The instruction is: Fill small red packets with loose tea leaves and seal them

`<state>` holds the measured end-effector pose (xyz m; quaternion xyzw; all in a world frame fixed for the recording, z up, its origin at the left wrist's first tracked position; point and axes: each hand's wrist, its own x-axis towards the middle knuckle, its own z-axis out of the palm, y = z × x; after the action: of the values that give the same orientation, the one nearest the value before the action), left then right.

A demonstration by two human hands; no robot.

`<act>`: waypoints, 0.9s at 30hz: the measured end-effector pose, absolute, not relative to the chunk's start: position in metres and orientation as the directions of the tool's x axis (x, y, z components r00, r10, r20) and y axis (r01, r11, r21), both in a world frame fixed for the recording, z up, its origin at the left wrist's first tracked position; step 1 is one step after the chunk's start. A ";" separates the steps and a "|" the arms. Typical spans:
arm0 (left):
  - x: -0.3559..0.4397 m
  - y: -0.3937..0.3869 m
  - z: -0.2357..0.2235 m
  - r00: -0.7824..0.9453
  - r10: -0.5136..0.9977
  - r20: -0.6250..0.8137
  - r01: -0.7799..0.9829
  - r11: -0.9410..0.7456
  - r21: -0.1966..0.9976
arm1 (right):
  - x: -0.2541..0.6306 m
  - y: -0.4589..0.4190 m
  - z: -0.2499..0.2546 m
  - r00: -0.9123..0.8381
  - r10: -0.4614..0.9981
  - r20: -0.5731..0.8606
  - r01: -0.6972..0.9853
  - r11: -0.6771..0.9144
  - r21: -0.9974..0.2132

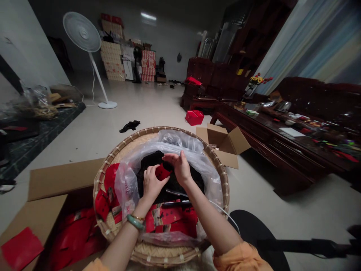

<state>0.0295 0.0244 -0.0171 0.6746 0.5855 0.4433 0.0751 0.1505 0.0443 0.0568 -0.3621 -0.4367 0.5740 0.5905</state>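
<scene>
Packet (163,172), pinched in our left hand (152,183) above the dark heap (174,184) in the basket (225,180), could slip if we grip too loosely, our half-open right hand (181,168) cupped beside its top, seemingly holding nothing.

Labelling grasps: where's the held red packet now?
Head view, centre: the red packet is in the left hand, beside the right hand, over the dark heap in the plastic bag.

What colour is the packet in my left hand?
The packet is mostly red, best seen in the head view.
</scene>
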 end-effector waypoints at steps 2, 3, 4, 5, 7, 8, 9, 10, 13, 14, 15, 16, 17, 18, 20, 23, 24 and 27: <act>0.026 0.026 -0.018 -0.086 0.853 0.515 0.714 -0.308 0.629 | 0.158 0.045 0.052 -0.044 0.995 0.094 -0.260 0.079 -0.962; 0.023 0.027 -0.018 -0.094 0.851 0.516 0.709 -0.307 0.635 | 0.163 0.045 0.048 -0.027 0.995 0.093 -0.178 0.087 -0.980; 0.021 0.027 -0.019 -0.105 0.850 0.516 0.703 -0.304 0.643 | 0.169 0.046 0.044 -0.017 0.995 0.094 -0.061 0.092 -0.994; 0.018 0.028 -0.019 -0.117 0.850 0.514 0.695 -0.299 0.653 | 0.175 0.046 0.038 -0.021 0.996 0.092 0.091 0.093 -0.991; 0.014 0.030 -0.020 -0.140 0.852 0.505 0.677 -0.290 0.676 | 0.186 0.045 0.026 -0.125 0.991 0.041 0.461 0.094 -0.883; 0.013 0.031 -0.020 -0.147 0.854 0.498 0.668 -0.286 0.687 | 0.191 0.044 0.021 -0.198 0.980 -0.027 0.623 0.105 -0.775; 0.012 0.031 -0.021 -0.150 0.858 0.492 0.660 -0.283 0.696 | 0.194 0.043 0.016 -0.257 0.960 -0.112 0.744 0.123 -0.656; 0.012 0.031 -0.021 -0.152 0.862 0.484 0.655 -0.279 0.702 | 0.196 0.041 0.012 -0.298 0.935 -0.192 0.824 0.150 -0.547; 0.012 0.031 -0.022 -0.152 0.875 0.459 0.652 -0.261 0.712 | 0.194 0.039 0.007 -0.344 0.889 -0.301 0.901 0.223 -0.372; 0.012 0.030 -0.022 -0.150 0.879 0.454 0.652 -0.257 0.713 | 0.192 0.039 0.007 -0.344 0.892 -0.291 0.906 0.235 -0.353; 0.012 0.030 -0.022 -0.147 0.881 0.450 0.652 -0.256 0.714 | 0.191 0.039 0.008 -0.339 0.900 -0.273 0.909 0.238 -0.343; 0.011 0.029 -0.022 -0.143 0.882 0.449 0.651 -0.257 0.714 | 0.189 0.039 0.008 -0.332 0.908 -0.256 0.911 0.237 -0.338; 0.011 0.029 -0.022 -0.141 0.882 0.449 0.650 -0.260 0.714 | 0.189 0.038 0.008 -0.328 0.912 -0.245 0.912 0.237 -0.336; 0.011 0.028 -0.022 -0.140 0.882 0.451 0.648 -0.263 0.715 | 0.188 0.038 0.008 -0.330 0.914 -0.236 0.910 0.241 -0.336; 0.010 0.028 -0.022 -0.141 0.881 0.452 0.644 -0.265 0.717 | 0.189 0.037 0.007 -0.344 0.913 -0.220 0.902 0.256 -0.348; 0.011 0.028 -0.022 -0.136 0.882 0.452 0.641 -0.270 0.719 | 0.193 0.037 0.005 -0.323 0.932 -0.166 0.886 0.237 -0.398; 0.011 0.027 -0.022 -0.133 0.882 0.452 0.641 -0.271 0.718 | 0.196 0.037 0.005 -0.302 0.943 -0.139 0.880 0.219 -0.422; 0.012 0.027 -0.020 -0.125 0.882 0.454 0.646 -0.275 0.712 | 0.205 0.041 0.005 -0.256 0.966 -0.045 0.822 0.193 -0.536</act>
<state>0.0120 0.0272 -0.0203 0.6490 0.5887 0.4649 0.1270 0.2047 0.0407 0.0049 -0.5904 -0.7569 0.2347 0.1530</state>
